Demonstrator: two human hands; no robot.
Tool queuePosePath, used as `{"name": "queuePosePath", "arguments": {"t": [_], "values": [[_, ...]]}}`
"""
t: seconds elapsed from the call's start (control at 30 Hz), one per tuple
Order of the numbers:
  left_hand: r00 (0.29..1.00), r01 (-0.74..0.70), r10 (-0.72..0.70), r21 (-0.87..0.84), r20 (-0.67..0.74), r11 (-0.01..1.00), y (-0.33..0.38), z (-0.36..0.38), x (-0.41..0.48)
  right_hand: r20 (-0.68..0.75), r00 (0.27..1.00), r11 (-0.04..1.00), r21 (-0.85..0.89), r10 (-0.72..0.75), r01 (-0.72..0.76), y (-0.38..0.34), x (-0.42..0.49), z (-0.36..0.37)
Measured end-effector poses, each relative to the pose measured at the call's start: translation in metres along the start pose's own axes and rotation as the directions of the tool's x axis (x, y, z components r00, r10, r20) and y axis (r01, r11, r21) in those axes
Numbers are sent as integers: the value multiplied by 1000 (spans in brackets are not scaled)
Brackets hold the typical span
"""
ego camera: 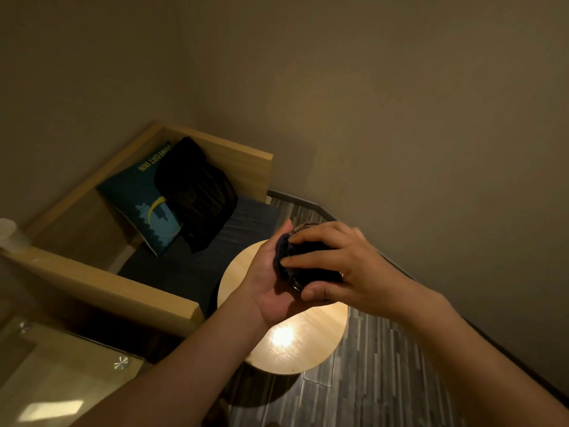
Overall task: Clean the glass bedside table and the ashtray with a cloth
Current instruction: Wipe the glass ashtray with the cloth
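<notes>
Both hands meet in the air above a round wooden table (295, 343). My left hand (271, 285) cups the ashtray (303, 227) from below; only its glassy rim shows at the top and near my right thumb. A dark cloth (308, 260) is wrapped over the ashtray, and my right hand (335, 260) presses it down with spread fingers. The glass bedside table (58, 374), with round metal fittings at its corners, lies at the lower left, away from both hands.
A wooden-framed bench (101, 282) with a dark seat cushion stands to the left, holding a teal pillow (138, 204) and a black bag (194, 192). A white cup-like object (9, 235) sits on the bench's arm. Grey striped floor (385, 380) runs along the wall on the right.
</notes>
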State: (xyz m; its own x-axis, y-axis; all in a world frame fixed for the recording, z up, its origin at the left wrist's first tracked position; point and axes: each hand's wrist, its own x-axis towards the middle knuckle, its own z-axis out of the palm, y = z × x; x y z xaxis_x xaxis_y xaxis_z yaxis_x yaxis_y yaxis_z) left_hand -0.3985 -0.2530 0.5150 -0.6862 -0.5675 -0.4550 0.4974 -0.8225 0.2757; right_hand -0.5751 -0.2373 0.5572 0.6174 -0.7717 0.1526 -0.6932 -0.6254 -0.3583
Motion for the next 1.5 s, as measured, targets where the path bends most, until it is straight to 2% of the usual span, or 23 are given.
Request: {"name": "queuePosePath", "arguments": {"t": [0.1,0.2,0.33,0.43,0.53,0.67,0.83,0.97,1.1,1.27,1.43,1.5], "values": [[1000,-22,22,22,-2,1000,-3,3,-3,-145,989,998,63,31,-22,1,3,11],[999,-43,42,-18,-23,999,-8,4,-3,-327,935,988,110,140,-110,-5,2,27],[993,-78,74,-38,-94,996,-13,1,2,-417,817,916,145,398,-373,-18,0,46],[981,-106,100,-26,-165,994,-17,-3,6,-421,753,858,158,506,-489,-27,1,55],[972,-117,114,-3,-207,993,-21,-12,9,-347,778,848,126,524,-515,-34,-1,60],[960,-90,88,6,-267,996,-28,-25,11,-107,843,848,135,528,-513,-34,-9,64],[946,-51,53,12,-319,999,-32,-45,17,155,863,851,155,480,-502,-24,-13,74],[934,22,-21,-1,-355,1000,-42,-76,28,245,874,856,216,419,-471,-11,-17,96],[922,87,-106,-66,-373,994,-53,-121,49,303,886,805,386,351,-451,16,-19,142],[917,132,-160,-100,-367,986,-66,-190,77,358,852,647,556,381,-523,54,-24,219],[938,144,-138,-3,-319,990,-75,-244,109,480,792,389,694,378,-606,94,-25,275],[953,130,-118,23,-280,991,-77,-260,119,516,785,246,757,342,-605,107,-25,288]]}}
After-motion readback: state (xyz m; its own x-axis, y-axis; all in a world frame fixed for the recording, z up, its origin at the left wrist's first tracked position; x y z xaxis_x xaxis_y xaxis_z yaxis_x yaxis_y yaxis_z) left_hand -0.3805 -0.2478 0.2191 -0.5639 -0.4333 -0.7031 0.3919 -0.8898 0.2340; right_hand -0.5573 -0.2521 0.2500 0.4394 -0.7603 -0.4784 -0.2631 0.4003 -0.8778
